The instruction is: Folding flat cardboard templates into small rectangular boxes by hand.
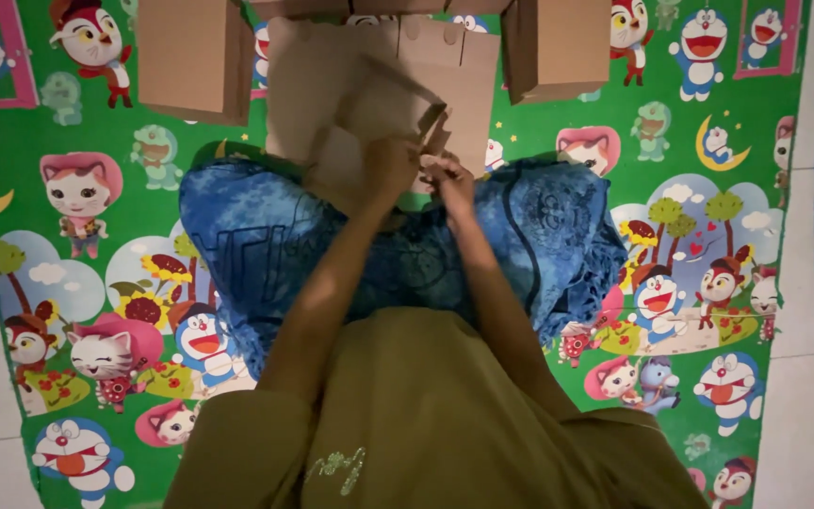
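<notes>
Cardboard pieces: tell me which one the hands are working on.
The part-folded cardboard piece at centre, gripped by the left hand and right hand. The left box and right box stand untouched.

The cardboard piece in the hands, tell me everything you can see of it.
The cardboard piece is plain brown, unprinted card, partly folded, with a flap raised and tilted toward the right. It sits above the blue patterned cloth over the person's lap. The left hand and right hand both grip its lower edge, close together. Behind it lies a flat cardboard sheet with tab cut-outs along the top; whether the two are joined cannot be told.
</notes>
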